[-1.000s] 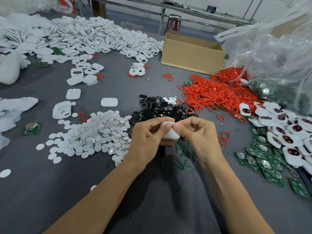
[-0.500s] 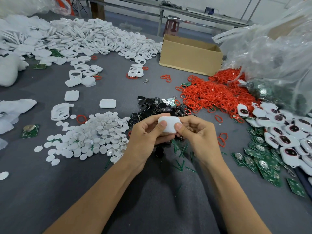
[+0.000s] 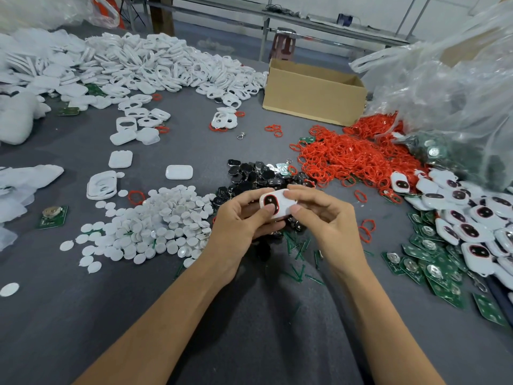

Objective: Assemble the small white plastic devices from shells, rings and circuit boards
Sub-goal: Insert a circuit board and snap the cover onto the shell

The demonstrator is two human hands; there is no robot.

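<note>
A small white device (image 3: 280,205) with a black oval window ringed in red is held above the grey table at centre. My left hand (image 3: 241,222) grips its left end, thumb pressing on the window. My right hand (image 3: 322,215) pinches its right end between thumb and fingers. Behind the hands lies a heap of black parts (image 3: 258,176). Red rings (image 3: 352,159) are piled to the right, with green circuit boards (image 3: 433,262) and finished devices (image 3: 472,218) at the far right. White round discs (image 3: 155,220) lie to the left.
White shells (image 3: 155,65) are heaped across the back left. A cardboard box (image 3: 313,93) stands at the back, clear plastic bags (image 3: 449,87) to its right. One closed white shell (image 3: 179,172) lies alone. A circuit board (image 3: 52,216) sits at the left.
The device has been turned over in my hands: its plain white back faced up before, and now its black window with the red ring faces up. Both hands stayed at the centre.
</note>
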